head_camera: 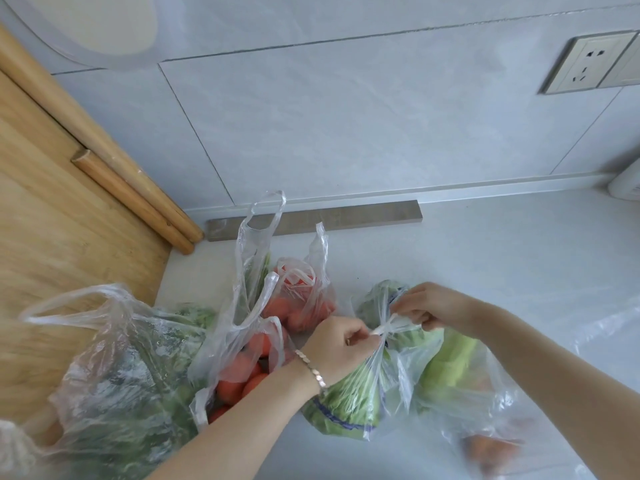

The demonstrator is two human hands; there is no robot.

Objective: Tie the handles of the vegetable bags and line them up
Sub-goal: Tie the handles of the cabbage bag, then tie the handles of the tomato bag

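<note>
Just right of the tomato bags (270, 344), the left hand (337, 346) and right hand (427, 306) are pinching the lettuce bag's handles (389, 325), cinching the knot, which likely needs one firm outward pull next.

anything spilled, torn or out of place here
Nothing spilled or torn. The left hand and right hand pinch the handles of the clear plastic bag of green leaves; the nearer clear bag of red tomatoes beside it sits untied, handles loose.

Bright even daylight, soft faint shadows, wide-angle edge bending, blurred lower corners
</note>
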